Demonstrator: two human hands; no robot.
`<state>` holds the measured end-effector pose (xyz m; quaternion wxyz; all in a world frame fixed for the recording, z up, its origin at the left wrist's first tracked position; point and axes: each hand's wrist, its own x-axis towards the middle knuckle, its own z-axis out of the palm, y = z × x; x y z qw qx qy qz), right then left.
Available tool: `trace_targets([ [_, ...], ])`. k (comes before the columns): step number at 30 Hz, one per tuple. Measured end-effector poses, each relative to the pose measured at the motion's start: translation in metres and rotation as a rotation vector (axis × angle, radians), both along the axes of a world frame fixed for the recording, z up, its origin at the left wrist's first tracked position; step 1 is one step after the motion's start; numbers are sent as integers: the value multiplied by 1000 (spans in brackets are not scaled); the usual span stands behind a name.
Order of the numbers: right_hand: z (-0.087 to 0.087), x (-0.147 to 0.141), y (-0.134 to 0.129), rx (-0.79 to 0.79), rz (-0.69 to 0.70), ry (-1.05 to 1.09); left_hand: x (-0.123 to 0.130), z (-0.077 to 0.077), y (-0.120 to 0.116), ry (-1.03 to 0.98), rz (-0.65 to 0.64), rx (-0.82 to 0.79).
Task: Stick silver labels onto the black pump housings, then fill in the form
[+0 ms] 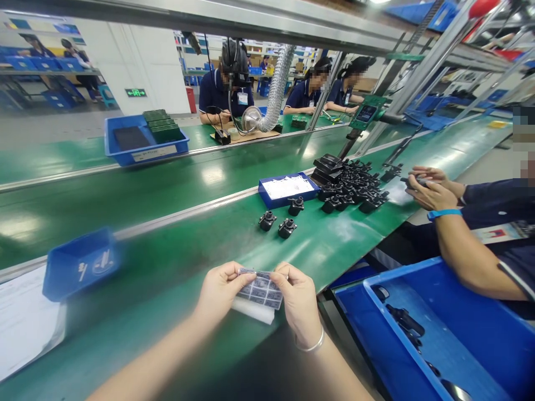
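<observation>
Gridded grey sheet (262,291) pinched by its upper corners over a green bench (184,245)

The left hand (218,291) grips the sheet's upper left corner between thumb and fingers; the right hand (301,298), with a bracelet (312,342) at its wrist, pinches the upper right corner the same way; the sheet slants between them near the bench's front edge, its grey cells parted by pale lines; a white roll (254,311) lies just below it, though whether the two touch I cannot tell. Beyond the hands stand three black parts (287,228), near a shallow blue box (288,201) bearing white slips; a crowd of similar parts (355,184) spreads to its right; at the far left sit a blue tray (61,278) and white paper (25,328); on the right, a co-worker's hands (434,195) hold a dark piece.
</observation>
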<state>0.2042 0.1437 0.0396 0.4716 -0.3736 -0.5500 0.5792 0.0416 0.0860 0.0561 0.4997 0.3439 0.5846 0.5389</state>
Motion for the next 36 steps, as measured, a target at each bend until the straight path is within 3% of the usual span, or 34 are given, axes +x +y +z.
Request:
trace_targets([
  [4, 0, 13, 6, 48, 37, 67, -5, 0, -1, 72, 36, 13],
  [7, 2, 21, 6, 184, 17, 29, -7, -2, -1, 75, 37, 12],
  [12, 10, 22, 0, 623, -122, -310, -6, -5, 1, 71, 32, 10],
  [15, 8, 22, -1, 867, -124, -440, -6, -6, 1, 44, 31, 4],
  [21, 3, 29, -8, 977, -57, -426, -7, -6, 1, -2, 29, -38],
  [24, 13, 29, -16, 828, 5, -291, -8, -7, 2, -13, 47, -48],
  [28, 27, 18, -19, 185, 82, -47, -8, -8, 2, 47, 59, -17],
  [30, 27, 9, -17, -37, 138, -7, -7, -8, 1, 108, 60, 22],
  [33, 18, -1, -14, -119, 125, -25, -5, -9, -2, 182, 47, 58],
  [36, 8, -6, -14, -60, 61, -89, -4, -10, -4, 190, 17, 71],
])
